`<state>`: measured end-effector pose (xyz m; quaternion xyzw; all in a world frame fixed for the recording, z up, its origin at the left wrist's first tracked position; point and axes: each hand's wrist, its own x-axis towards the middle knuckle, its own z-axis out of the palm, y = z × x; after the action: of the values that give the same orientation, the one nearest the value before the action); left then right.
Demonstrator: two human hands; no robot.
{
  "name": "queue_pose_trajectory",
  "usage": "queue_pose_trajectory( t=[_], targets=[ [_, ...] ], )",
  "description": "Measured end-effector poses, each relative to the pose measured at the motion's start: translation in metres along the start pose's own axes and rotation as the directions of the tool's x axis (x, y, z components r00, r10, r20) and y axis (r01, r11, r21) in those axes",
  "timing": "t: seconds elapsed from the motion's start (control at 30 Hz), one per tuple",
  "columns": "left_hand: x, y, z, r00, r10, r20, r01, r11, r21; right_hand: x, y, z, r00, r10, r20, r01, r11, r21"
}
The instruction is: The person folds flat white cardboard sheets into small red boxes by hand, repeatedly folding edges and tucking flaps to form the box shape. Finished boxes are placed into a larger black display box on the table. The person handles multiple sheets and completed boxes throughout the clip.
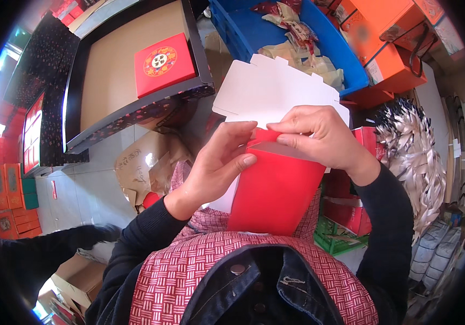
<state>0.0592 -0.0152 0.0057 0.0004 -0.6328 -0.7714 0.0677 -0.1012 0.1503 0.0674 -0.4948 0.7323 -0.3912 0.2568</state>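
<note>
At the far left, orange boxes (7, 187) stand stacked. To their right, a shallow dark-rimmed tray (105, 70) with a tan base holds one square red box (165, 67), which lies flat toward its right end, a round ornament on top. Below the tray is a crumpled brown paper wrapping (140, 162). Next comes the left hand (216, 157), curled about the upper left corner of an open red carton (276, 189), its thumb against the front face and its fingertips at the top edge. The carton sits between the two hands, tilted over the lap of the checked apron (175, 271), its large white flap (276, 86) spread beyond the fingers. The right hand (324, 135) pinches a small red flap at the carton's top between thumb and fingers. Behind the white flap, a blue crate (346, 62) contains pale packets and red-and-cream wrapped ones. Lower down, red boxes (346, 216) are in or on a green crate (327, 235); which, I cannot tell. A bundle of pale ribbon-like strips (414, 168) stands at the right.
</note>
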Motion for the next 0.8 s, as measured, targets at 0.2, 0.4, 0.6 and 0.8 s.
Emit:
queue_pose_trajectory(
  t=[0.2,0.4,0.6,0.8],
  targets=[
    [0.002,-0.004,0.000,1.000,0.009,0.020,-0.009,0.999,-0.034,-0.002,-0.006,0.004,0.992,-0.125,0.016,0.126,0.988,-0.093],
    [-0.001,-0.002,-0.001,1.000,-0.009,0.004,0.009,1.000,-0.029,-0.002,-0.004,0.002,0.998,-0.065,0.024,0.066,0.998,-0.025],
    [0.000,-0.003,0.001,1.000,0.013,0.003,-0.013,0.998,-0.061,-0.003,-0.004,0.002,0.996,-0.062,0.068,0.060,0.998,0.025],
    [0.005,-0.002,-0.002,0.994,0.077,0.077,-0.086,0.989,0.122,-0.007,-0.010,-0.013,0.997,-0.077,-0.030,0.080,0.991,0.112]
  ],
)
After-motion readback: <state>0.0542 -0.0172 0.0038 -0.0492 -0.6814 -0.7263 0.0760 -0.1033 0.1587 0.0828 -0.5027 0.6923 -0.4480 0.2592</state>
